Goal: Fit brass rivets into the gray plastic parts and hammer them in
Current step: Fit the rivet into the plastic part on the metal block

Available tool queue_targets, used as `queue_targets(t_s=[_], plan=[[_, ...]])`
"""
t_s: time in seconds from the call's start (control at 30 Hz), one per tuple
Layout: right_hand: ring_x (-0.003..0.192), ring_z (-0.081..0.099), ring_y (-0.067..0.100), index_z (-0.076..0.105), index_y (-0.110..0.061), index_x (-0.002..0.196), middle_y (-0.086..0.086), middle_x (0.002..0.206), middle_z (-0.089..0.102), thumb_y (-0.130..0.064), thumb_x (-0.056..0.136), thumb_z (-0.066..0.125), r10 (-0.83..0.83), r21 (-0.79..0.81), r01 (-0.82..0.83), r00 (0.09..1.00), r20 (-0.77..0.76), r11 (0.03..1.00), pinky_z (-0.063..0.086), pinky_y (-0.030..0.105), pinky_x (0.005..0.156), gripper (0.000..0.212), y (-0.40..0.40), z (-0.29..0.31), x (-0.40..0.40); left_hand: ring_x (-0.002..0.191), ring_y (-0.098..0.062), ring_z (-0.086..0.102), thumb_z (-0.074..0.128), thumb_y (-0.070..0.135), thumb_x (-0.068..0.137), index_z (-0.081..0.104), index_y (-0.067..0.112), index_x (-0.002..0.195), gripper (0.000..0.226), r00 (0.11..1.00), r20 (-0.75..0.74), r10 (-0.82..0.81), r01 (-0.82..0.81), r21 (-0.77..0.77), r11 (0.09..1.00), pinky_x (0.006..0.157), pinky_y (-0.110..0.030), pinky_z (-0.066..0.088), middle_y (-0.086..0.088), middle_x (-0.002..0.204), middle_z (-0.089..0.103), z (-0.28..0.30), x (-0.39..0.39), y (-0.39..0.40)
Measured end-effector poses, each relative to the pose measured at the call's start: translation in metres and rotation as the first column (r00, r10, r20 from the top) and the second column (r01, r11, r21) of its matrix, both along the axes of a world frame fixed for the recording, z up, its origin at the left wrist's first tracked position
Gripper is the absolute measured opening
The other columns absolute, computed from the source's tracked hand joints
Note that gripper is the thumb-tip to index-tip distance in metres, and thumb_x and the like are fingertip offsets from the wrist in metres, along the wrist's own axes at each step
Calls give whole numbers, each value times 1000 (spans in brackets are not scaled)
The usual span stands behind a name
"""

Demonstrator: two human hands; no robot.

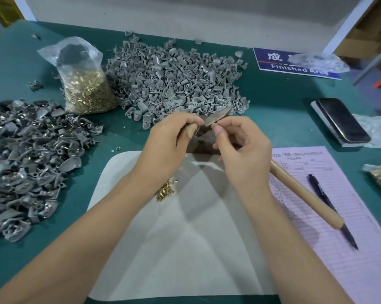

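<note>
My left hand (163, 143) pinches a thin curved gray plastic part (215, 117) above the white cloth (185, 249). My right hand (242, 148) pinches too, maybe a rivet. I should line it up straight.

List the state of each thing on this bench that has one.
Clear plastic bag of brass rivets: open, upright.
Gray plastic part: held up in both hands.
Left hand: fingers pinch the part.
Right hand: fingers pinch the part.
Wooden-handled hammer: lying unused.
Dark blue pen: lying on pink form.
Black phone: screen dark.
</note>
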State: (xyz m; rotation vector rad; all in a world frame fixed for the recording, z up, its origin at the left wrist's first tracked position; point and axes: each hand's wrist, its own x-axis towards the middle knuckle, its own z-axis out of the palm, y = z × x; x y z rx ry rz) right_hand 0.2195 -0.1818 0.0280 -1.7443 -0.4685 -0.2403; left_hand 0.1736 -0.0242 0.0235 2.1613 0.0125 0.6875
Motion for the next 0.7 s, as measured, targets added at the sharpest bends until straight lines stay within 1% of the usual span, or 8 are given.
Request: queue_targets(t_s=[0.07,0.13,0.23,0.37,0.5,0.57,0.63,0.7], plan=[[79,70,22,70,-26,95,-6,85,70,-15,93,69,-4,-14,4,1000,22,1000,59,50,63,11,-1,1,1,98,7,62,63,11,100,71,19,119,22,999,-19,-33,32,-38,999,89,-14,48,14,104,70,0,0,0],[76,68,23,70,-24,95,-2,83,68,-14,92,69,-3,3,3,1000,2,1000,59,45,55,11,-1,1,0,94,3,67,68,21,98,64,32,119,24,997,-60,-44,33,-175,984,88,-21,53,20,97,73,1,0,0],[70,70,24,70,-31,93,-2,79,69,-13,92,68,7,55,-4,999,-53,998,55,31,42,18,1,2,-2,87,-3,69,72,32,94,63,34,96,9,998,-53,20,-30,-204,978,80,-30,57,19,89,72,-1,2,0],[68,71,22,70,-33,93,-3,78,71,-16,92,68,4,44,-1,998,-60,999,55,30,44,17,4,-1,-3,77,-2,65,78,34,88,72,29,87,8,999,-36,31,-36,-159,987,69,-20,50,16,81,71,-2,5,1],[77,70,19,71,-27,94,-8,83,70,-15,92,68,-28,-84,33,998,55,996,58,43,64,13,5,-2,-1,80,-6,57,84,25,84,78,21,87,8,998,-23,54,-55,-44,998,68,-23,42,9,85,60,-3,8,1],[80,66,14,71,-18,94,-7,86,69,-11,92,68,-44,-177,74,985,166,981,55,38,73,8,4,-1,-2,76,-3,53,83,21,84,78,17,88,7,999,-17,49,-49,-10,999,67,-19,39,9,80,59,-3,9,2],[81,60,12,69,-18,94,-7,88,66,-14,92,66,-83,-302,162,962,261,939,51,33,71,6,5,1,-4,74,2,51,82,21,85,79,15,91,9,999,-22,40,-39,18,999,68,-13,37,12,77,60,-2,9,4],[88,57,16,67,-23,95,-11,92,65,-22,93,64,-171,-413,319,919,355,853,47,34,65,4,5,6,-6,76,6,52,81,21,86,80,13,96,13,999,-29,25,-24,43,999,71,-9,36,12,79,62,-1,7,5]])
